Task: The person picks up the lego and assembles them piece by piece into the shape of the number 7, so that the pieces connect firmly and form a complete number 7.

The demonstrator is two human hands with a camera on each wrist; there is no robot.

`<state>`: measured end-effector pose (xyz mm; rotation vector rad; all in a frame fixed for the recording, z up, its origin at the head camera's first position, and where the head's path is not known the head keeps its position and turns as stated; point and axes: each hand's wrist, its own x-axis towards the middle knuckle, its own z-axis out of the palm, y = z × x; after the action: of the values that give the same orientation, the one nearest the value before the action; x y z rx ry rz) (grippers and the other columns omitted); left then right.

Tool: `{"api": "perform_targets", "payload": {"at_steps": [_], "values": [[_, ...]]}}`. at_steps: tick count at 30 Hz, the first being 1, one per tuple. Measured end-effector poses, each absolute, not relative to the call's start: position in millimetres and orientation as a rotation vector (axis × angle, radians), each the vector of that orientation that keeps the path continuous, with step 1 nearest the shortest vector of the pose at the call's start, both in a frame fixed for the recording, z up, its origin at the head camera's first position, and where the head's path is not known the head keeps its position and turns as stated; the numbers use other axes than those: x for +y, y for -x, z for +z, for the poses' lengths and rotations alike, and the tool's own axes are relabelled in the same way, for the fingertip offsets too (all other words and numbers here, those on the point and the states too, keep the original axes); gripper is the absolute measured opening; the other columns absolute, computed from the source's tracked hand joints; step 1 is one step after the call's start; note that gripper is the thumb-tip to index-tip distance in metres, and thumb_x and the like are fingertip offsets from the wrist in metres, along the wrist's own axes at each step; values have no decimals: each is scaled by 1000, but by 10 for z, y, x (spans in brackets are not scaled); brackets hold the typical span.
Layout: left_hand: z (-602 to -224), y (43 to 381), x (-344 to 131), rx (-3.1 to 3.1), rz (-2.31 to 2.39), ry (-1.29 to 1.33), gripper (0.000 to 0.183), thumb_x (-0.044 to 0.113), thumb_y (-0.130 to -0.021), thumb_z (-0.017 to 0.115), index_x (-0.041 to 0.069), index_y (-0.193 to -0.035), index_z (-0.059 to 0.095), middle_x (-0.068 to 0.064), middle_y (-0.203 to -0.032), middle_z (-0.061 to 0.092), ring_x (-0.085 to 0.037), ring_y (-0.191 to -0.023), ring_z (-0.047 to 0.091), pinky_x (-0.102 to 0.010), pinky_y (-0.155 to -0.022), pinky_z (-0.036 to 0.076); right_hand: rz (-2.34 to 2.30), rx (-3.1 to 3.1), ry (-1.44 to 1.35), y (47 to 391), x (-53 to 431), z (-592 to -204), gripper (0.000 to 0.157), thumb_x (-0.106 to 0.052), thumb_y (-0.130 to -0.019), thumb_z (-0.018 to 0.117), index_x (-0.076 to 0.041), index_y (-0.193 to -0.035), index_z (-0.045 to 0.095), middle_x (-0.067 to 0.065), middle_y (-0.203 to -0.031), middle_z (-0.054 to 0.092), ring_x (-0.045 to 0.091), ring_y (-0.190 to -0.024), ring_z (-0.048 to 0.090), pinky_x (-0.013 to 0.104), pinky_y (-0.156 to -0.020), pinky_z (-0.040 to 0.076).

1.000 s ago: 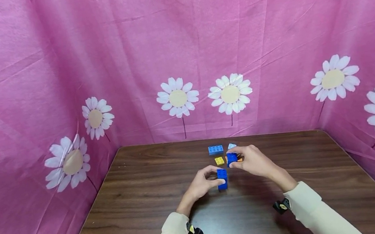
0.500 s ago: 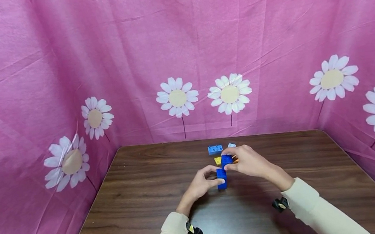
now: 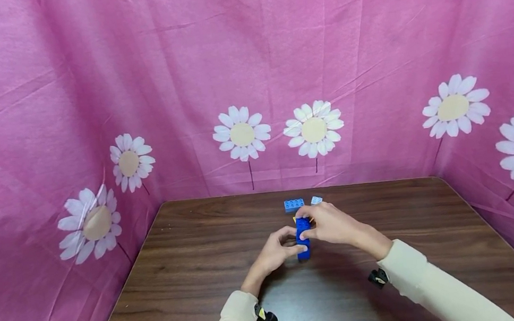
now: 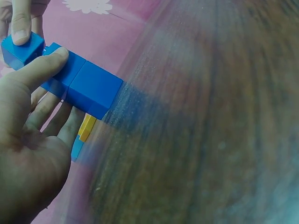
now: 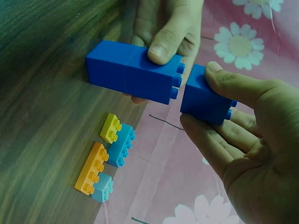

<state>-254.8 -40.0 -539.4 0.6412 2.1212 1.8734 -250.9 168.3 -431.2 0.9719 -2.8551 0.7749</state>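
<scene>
My left hand [image 3: 273, 253] grips a stack of two joined dark blue toy bricks [image 5: 126, 67], its thumb across the upper one. The stack stands on end on the wooden table, studs upward. Just above it, my right hand [image 3: 334, 224] pinches another dark blue brick [image 5: 205, 100] between thumb and fingers. A narrow gap shows in the right wrist view between this brick's underside and the studs of the stack, and the brick sits slightly tilted. In the left wrist view the held brick [image 4: 21, 53] is lined up roughly over the stack's studded end.
Behind the hands lie a yellow brick [image 5: 110, 128], a long medium-blue brick [image 5: 122, 144], an orange brick [image 5: 88, 172] and a pale blue brick [image 5: 102, 189]. The brown table [image 3: 193, 265] ends at a pink flowered curtain [image 3: 243, 49].
My right hand has moved left and slightly toward me, bringing its blue brick from beside the stack to right over it. The left hand has held the stack in place.
</scene>
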Motion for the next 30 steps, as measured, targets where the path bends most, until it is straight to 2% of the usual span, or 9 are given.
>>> {"api": "perform_targets", "payload": {"at_steps": [6, 12, 21, 30], "values": [[-5398, 2536, -410, 2113, 1867, -632, 27, 11, -96, 80, 5, -121, 71, -12, -124, 76, -28, -122, 71, -28, -100, 60, 764, -2892, -994, 2507, 1657, -4345, 44, -22, -90, 88, 0, -123, 71, 12, -111, 79, 11, -89, 74, 30, -76, 65], [-5416, 2527, -426, 2113, 1865, -625, 28, 11, -97, 79, 4, -122, 71, -13, -125, 75, -27, -121, 72, -30, -101, 60, 772, -2931, -1016, 2497, 1638, -4354, 42, -23, -89, 89, -3, -120, 68, 7, -104, 78, 3, -78, 67, 23, -70, 62], [-5394, 2521, -425, 2108, 1867, -619, 28, 12, -97, 79, 4, -122, 71, -12, -125, 75, -26, -122, 71, -30, -101, 60, 733, -2914, -1071, 2477, 1622, -4322, 42, -17, -93, 84, 3, -128, 72, 10, -112, 80, 5, -83, 70, 26, -74, 65], [-5398, 2557, -424, 2093, 1884, -651, 28, 11, -96, 80, 3, -121, 70, -12, -122, 75, -27, -121, 72, -30, -99, 61, 755, -2897, -1114, 2494, 1628, -4322, 35, -12, -96, 79, 3, -127, 74, 1, -88, 78, -1, -60, 55, 18, -58, 52]]}}
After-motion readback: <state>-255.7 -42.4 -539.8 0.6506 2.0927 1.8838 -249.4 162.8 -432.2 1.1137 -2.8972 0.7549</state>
